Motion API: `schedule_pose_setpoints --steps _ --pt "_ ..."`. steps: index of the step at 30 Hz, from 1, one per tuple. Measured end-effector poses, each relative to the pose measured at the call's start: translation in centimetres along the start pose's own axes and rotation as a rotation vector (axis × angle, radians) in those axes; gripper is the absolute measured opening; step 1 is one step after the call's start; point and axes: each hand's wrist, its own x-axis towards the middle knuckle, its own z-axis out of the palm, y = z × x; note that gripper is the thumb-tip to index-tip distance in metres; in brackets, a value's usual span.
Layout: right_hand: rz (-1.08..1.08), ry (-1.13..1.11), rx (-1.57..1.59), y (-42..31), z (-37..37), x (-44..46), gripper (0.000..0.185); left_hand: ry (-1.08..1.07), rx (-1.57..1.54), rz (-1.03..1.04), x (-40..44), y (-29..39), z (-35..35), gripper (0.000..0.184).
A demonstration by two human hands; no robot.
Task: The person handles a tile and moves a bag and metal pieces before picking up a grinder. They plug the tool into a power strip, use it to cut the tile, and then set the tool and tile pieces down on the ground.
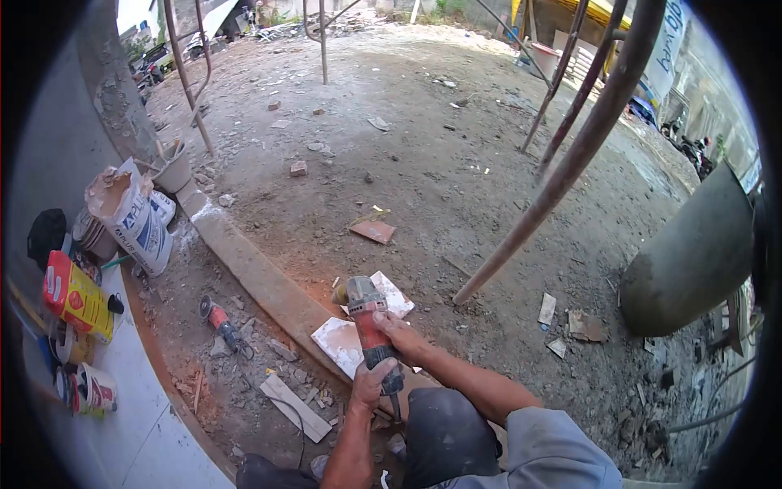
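A red and black angle grinder [371, 326] is held in both hands over the concrete ledge. My left hand [372, 383] wraps round its dark rear body, and my right hand [399, 336] grips the red middle from the right side. The grinder's head points away from me, with a yellowish disc or guard at its left. White-coated tile pieces [338, 344] lie beneath and beside the tool. A second red and black grinder [221, 322] rests on the rubble to the left.
A long concrete ledge [252, 265] runs diagonally. At left are a white sack [134, 216], a bucket [173, 169], a yellow-red container [77, 297] and a white tub [94, 389]. Metal poles [538, 208] slant down at right, near a large grey cylinder [688, 253]. A cord lies by my knees.
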Motion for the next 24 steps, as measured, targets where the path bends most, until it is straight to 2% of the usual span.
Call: schedule_pose_setpoints --steps 1,2,3,4,5,7,8,10,12,16,17,18,20,21,22,24 --pt "0.032 0.042 -0.158 -3.1 1.2 -1.7 0.071 -0.044 0.034 0.024 0.4 -0.5 -0.6 0.022" --pt "-0.022 0.024 -0.293 -4.3 1.2 -2.3 0.072 -0.005 0.061 0.031 0.6 -0.9 -0.6 0.025" --pt "0.037 -0.056 -0.368 -6.4 1.5 -3.2 0.089 -0.016 0.056 0.038 0.8 -1.1 -0.6 0.027" --pt "-0.004 -0.096 -0.342 -4.0 0.6 -1.2 0.090 -0.010 0.065 0.073 0.4 -0.6 0.2 0.026" --pt "0.065 0.034 -0.393 -3.2 0.5 -0.6 0.093 -0.052 0.042 0.107 0.9 -1.0 -0.1 0.027" --pt "0.188 0.068 -0.550 -6.0 1.4 -1.4 0.099 -0.034 0.069 0.133 1.4 -1.3 0.0 0.025" --pt "0.196 0.103 -0.546 -5.7 1.7 -0.9 0.099 -0.040 0.066 0.135 1.3 -1.0 0.3 0.024" --pt "0.160 0.271 -0.736 -5.3 2.4 0.2 0.099 -0.006 0.060 0.141 1.7 -0.6 0.8 0.023" --pt "0.134 0.331 -0.769 -5.3 2.9 0.4 0.098 0.010 0.104 0.167 2.4 -0.6 0.2 0.023" --pt "0.122 0.397 -0.770 -5.7 4.4 0.9 0.092 0.011 0.049 0.124 3.9 -1.5 -1.8 0.034" --pt "0.101 0.397 -0.781 -5.4 4.6 1.0 0.091 -0.052 0.071 0.131 4.0 -1.5 -2.6 0.039" --pt "0.080 0.396 -0.792 -5.0 4.9 1.0 0.090 -0.028 0.010 0.138 4.3 -2.0 -2.9 0.041" --pt "0.036 0.348 -0.873 -4.8 5.2 0.4 0.090 -0.051 0.111 0.223 4.5 -1.6 -3.5 0.046" --pt "0.025 0.334 -0.961 -5.1 5.4 -0.4 0.078 -0.032 0.064 0.189 4.6 -2.1 -4.3 0.046" --pt "0.035 0.357 -0.954 -6.1 5.7 -1.3 0.078 -0.007 0.020 0.153 4.0 -1.5 -4.1 0.046" --pt "0.076 0.201 -1.045 -8.2 5.5 -2.5 0.063 -0.009 0.040 0.106 3.5 -0.6 -4.0 0.046"
